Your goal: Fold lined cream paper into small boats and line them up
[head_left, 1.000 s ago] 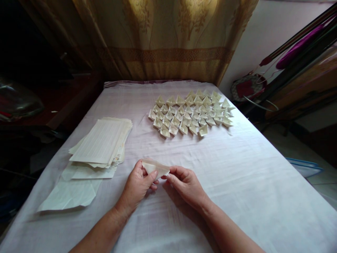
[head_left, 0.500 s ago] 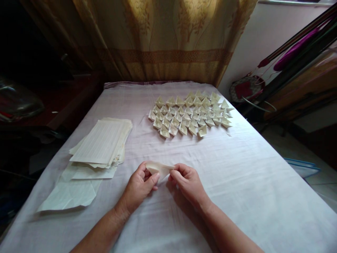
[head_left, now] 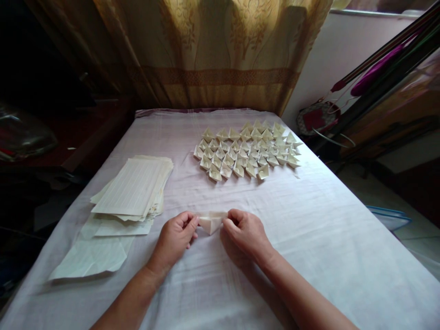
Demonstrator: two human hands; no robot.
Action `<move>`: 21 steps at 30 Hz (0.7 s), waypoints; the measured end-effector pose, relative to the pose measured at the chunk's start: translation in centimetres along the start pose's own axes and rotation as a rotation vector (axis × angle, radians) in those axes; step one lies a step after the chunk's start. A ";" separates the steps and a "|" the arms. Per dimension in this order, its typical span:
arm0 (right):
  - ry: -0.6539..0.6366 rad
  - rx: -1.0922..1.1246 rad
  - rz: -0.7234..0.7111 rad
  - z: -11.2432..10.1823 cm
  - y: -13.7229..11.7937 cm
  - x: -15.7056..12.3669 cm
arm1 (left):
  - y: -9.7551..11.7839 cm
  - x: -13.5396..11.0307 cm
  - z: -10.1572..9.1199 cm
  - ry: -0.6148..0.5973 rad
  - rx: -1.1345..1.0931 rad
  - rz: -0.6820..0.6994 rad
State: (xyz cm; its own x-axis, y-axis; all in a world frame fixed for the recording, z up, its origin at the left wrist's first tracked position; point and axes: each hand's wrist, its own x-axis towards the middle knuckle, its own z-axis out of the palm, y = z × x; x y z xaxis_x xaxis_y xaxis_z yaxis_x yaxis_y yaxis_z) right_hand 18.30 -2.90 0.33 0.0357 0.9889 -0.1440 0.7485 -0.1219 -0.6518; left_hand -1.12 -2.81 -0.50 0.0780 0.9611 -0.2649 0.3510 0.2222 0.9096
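Between my two hands is a folded piece of cream paper (head_left: 211, 222), shaped like a small boat with a pointed lower middle. My left hand (head_left: 177, 233) pinches its left end between thumb and fingers. At the opposite end, my right hand (head_left: 246, 233) grips the paper's right tip, with the fingers curled and partly hidden. Farther back on the cloth stand several finished paper boats (head_left: 239, 153) in close rows. A stack of lined paper sheets (head_left: 132, 185) lies to the left of my left hand.
A pale loose sheet (head_left: 89, 256) sticks out under the stack toward the near left. The white cloth (head_left: 309, 229) covers the whole surface. A gold curtain (head_left: 220, 78) hangs along the far edge, and a patterned bag (head_left: 318, 118) is beyond the right edge.
My left hand has shifted its hold out to the paper's left tip. The paper is now stretched between both hands and shows an opened boat form. The view has tilted slightly.
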 end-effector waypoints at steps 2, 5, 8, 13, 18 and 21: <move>0.040 -0.151 -0.063 -0.1 -0.2 0.2 | -0.1 0.3 -0.1 0.093 0.185 0.143; 0.101 -0.239 -0.183 0.1 -0.2 0.5 | -0.1 0.6 -0.3 0.188 0.471 0.317; 0.154 -0.233 -0.265 0.4 0.5 0.9 | -0.2 0.8 -0.4 0.217 0.640 0.355; 0.235 -0.194 -0.336 1.0 1.8 1.1 | 0.1 1.2 -0.6 0.188 0.738 0.307; 0.264 -0.150 -0.326 1.2 2.2 1.2 | 1.5 1.7 -0.8 0.095 0.876 0.265; 0.298 -0.101 -0.318 1.2 2.3 1.2 | 2.0 2.0 -0.9 0.066 0.923 0.283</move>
State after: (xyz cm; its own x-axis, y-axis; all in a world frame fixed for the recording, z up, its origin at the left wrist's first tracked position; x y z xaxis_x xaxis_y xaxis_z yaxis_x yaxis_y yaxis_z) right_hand 19.27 -2.06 -2.28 -0.0291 0.9589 0.2823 0.8135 0.1868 -0.5507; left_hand -1.13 -0.30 1.07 0.2299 0.9727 -0.0303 0.9242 -0.2084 0.3200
